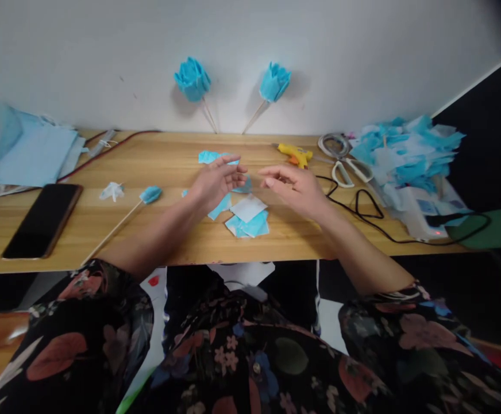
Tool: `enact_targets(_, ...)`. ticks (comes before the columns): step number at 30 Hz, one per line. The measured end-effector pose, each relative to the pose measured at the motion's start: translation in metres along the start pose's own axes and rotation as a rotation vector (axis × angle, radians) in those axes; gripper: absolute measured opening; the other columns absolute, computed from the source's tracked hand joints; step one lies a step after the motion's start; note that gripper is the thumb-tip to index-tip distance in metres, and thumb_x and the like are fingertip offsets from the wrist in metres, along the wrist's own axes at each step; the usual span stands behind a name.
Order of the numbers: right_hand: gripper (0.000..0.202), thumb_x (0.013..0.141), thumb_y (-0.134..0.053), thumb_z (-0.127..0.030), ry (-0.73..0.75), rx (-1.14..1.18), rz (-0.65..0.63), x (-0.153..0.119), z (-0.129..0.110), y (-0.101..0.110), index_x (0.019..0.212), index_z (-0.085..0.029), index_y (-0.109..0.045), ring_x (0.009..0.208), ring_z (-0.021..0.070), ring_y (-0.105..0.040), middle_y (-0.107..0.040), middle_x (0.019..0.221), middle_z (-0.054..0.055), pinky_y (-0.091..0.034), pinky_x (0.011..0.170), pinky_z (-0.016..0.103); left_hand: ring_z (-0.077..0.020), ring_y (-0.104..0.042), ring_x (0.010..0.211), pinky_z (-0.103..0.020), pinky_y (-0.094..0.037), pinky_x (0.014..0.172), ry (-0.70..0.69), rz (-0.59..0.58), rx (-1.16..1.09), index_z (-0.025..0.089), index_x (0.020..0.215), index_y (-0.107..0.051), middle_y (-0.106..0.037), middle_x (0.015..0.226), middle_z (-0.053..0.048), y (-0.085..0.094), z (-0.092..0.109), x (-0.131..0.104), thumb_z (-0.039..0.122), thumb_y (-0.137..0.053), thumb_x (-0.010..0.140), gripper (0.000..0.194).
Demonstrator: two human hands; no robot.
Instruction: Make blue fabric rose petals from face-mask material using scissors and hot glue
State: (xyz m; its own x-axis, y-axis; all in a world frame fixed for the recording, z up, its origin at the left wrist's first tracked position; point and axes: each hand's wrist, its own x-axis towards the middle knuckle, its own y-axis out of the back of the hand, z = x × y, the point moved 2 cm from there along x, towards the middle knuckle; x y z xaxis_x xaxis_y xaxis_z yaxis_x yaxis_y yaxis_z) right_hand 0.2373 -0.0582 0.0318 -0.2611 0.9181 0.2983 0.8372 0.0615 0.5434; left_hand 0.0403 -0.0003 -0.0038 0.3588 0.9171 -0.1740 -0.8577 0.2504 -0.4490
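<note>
My left hand point(221, 181) hovers over the middle of the table, palm turned inward, fingers apart and holding nothing. Facing it across a small gap is my right hand point(296, 187), its fingers loosely bent and apart, with nothing visible in them. Below and between the hands lie several cut blue and white fabric pieces point(249, 217), partly hidden by my left hand. Left of my left forearm, a small blue bud on a thin stick point(150, 195) rests on the wood. Just behind my right hand lies a yellow glue gun point(294, 154).
Two blue flowers point(192, 79) on sticks lean against the wall. Scissors point(349, 172), a wire coil point(334, 145) and a heap of blue scraps point(409, 152) are at right, with a black cable point(369, 215). Face masks point(35, 146) and a phone point(42, 221) lie left.
</note>
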Motion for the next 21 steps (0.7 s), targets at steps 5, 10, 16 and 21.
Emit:
enact_targets(5,0.022,0.09,-0.066,-0.045,-0.01,-0.002,-0.217,-0.053,-0.04,0.017,0.105,-0.036,-0.078,0.076,0.0175,-0.071,-0.076,0.082,-0.002,-0.054,0.077,0.033,-0.0118,-0.069,0.074,-0.03,-0.056,0.08,-0.07,-0.045,0.244,0.016,0.111,-0.062,-0.069,0.083,-0.001,-0.009,0.009,-0.028,0.015,-0.056,0.091,0.021)
enact_targets(10,0.018,0.09,-0.066,-0.05,-0.078,-0.012,-0.203,-0.067,-0.034,0.032,0.087,-0.039,-0.079,0.072,0.019,-0.07,-0.074,0.076,-0.001,-0.054,0.074,0.036,-0.0115,-0.068,0.073,-0.028,-0.056,0.075,-0.101,-0.055,0.36,0.016,0.104,-0.065,-0.067,0.079,0.0,-0.013,0.021,-0.039,0.014,-0.06,0.091,0.014)
enact_targets(16,0.034,0.094,-0.058,-0.054,-0.053,-0.055,-0.023,-0.046,-0.018,0.03,0.08,-0.029,-0.077,0.069,0.0181,-0.068,-0.074,0.075,0.001,-0.055,0.072,0.036,-0.0114,-0.068,0.07,-0.027,-0.056,0.072,-0.255,0.026,0.471,0.016,0.105,-0.066,-0.068,0.078,0.0,-0.002,0.037,-0.029,0.015,-0.057,0.094,0.014)
enact_targets(21,0.037,0.094,-0.058,-0.057,-0.029,0.007,-0.016,-0.015,0.008,0.009,0.08,-0.027,-0.075,0.069,0.0177,-0.068,-0.075,0.076,0.001,-0.056,0.069,0.035,-0.0125,-0.067,0.066,-0.028,-0.057,0.066,-0.446,0.014,0.575,0.02,0.103,-0.07,-0.069,0.077,0.0,0.004,0.042,-0.051,0.025,-0.064,0.093,0.012)
